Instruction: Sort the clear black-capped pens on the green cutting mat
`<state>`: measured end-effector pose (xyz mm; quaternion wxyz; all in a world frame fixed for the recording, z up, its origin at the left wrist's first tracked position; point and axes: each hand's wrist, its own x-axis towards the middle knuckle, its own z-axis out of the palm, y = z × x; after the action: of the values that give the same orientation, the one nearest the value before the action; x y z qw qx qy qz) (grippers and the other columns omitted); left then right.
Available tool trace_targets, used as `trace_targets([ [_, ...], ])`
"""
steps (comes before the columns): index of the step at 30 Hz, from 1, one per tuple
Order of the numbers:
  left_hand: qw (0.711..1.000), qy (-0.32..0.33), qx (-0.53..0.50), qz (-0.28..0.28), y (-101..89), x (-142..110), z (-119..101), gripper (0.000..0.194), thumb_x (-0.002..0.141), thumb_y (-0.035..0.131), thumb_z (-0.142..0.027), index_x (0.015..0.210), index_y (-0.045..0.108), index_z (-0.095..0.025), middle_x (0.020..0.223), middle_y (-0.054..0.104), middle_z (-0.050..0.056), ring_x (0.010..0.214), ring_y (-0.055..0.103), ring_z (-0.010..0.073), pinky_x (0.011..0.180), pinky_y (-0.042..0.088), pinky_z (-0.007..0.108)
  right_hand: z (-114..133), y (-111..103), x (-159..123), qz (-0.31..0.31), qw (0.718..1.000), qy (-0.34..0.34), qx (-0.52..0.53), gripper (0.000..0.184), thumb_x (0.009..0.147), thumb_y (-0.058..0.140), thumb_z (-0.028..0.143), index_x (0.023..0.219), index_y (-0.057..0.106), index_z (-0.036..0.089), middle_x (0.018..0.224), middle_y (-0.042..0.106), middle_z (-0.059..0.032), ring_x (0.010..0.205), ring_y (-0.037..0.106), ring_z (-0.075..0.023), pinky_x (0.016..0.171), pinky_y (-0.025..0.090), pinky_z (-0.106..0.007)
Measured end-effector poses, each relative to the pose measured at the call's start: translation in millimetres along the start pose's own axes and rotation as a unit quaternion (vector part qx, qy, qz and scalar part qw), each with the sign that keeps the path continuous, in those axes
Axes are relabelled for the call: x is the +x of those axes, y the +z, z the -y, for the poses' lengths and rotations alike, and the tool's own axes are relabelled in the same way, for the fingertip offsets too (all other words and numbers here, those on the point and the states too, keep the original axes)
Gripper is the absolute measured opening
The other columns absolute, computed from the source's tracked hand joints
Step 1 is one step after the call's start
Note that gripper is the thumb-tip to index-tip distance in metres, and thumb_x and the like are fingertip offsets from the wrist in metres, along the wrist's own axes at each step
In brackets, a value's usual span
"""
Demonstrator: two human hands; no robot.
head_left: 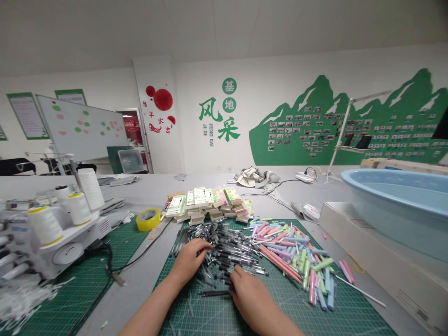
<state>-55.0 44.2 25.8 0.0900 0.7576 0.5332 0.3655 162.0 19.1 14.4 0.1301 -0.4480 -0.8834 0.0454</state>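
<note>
A heap of black-and-clear pens (pixel 227 245) lies on the green cutting mat (pixel 196 322). My left hand (pixel 191 261) rests at the left side of this heap, fingers bent and thumb drawn in; whatever is between the fingertips is hidden. Lower right of it, my right hand (pixel 250 291) is closed at the near edge of the heap, its fingers on the end of a black pen (pixel 213 293) that points left. To the right spreads a pile of pastel pens or tubes (pixel 297 252) in pink, green, blue and purple.
Small boxed packs (pixel 201 198) are stacked behind the pens. Yellow tape (pixel 148 220) lies left of them. A sewing machine with thread cones (pixel 45 225) stands at the left. At the right, a blue basin (pixel 395 210) sits on a white box (pixel 378 261). Cloth scraps (pixel 257 177) lie farther back.
</note>
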Motion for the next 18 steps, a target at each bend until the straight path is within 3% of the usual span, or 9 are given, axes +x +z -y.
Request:
trace_targets([
  [9, 1.0, -0.006, -0.015, -0.009, 1.7, -0.7, -2.9, 0.024, 0.081, 0.047, -0.017, 0.089, 0.068, -0.025, 0.091, 0.068, 0.002, 0.088, 0.06, 0.0173, 0.082, 0.044, 0.028, -11.8, 4.8, 5.4, -0.037, 0.997, 0.062, -0.015, 0.026, 0.077, 0.04, 0.006, 0.091, 0.059, 0.017, 0.095, 0.063, -0.0092, 0.078, 0.063, -0.021, 0.064, 0.041, -0.027],
  [12, 0.998, -0.031, -0.047, -0.039, 2.5, 0.4, -3.1, 0.022, 0.081, 0.048, -0.022, 0.089, 0.068, -0.025, 0.093, 0.068, 0.003, 0.09, 0.06, 0.0186, 0.083, 0.043, 0.029, -16.1, 4.0, 5.6, -0.083, 0.99, 0.087, 0.077, 0.021, 0.077, 0.043, 0.009, 0.09, 0.056, 0.018, 0.096, 0.061, -0.0076, 0.081, 0.061, -0.0204, 0.067, 0.041, -0.027],
  [15, 0.985, -0.1, -0.12, -0.08, 4.6, 2.5, -4.4, 0.021, 0.079, 0.052, -0.028, 0.092, 0.067, -0.022, 0.09, 0.067, 0.004, 0.082, 0.06, 0.0189, 0.074, 0.045, 0.028, -18.7, 2.0, 7.3, -0.128, 0.967, 0.11, 0.192, 0.013, 0.078, 0.044, 0.014, 0.083, 0.055, 0.019, 0.088, 0.061, -0.0045, 0.079, 0.059, -0.0184, 0.067, 0.04, -0.026],
  [18, 0.949, -0.165, -0.269, -0.015, 10.4, 2.2, -12.7, 0.028, 0.076, 0.058, -0.033, 0.098, 0.065, -0.018, 0.074, 0.063, 0.002, 0.059, 0.054, 0.0135, 0.054, 0.042, 0.023, -18.2, -0.1, 10.4, -0.143, 0.942, 0.115, 0.281, 0.011, 0.078, 0.045, 0.016, 0.075, 0.055, 0.019, 0.078, 0.061, -0.0023, 0.073, 0.056, -0.017, 0.065, 0.038, -0.025],
])
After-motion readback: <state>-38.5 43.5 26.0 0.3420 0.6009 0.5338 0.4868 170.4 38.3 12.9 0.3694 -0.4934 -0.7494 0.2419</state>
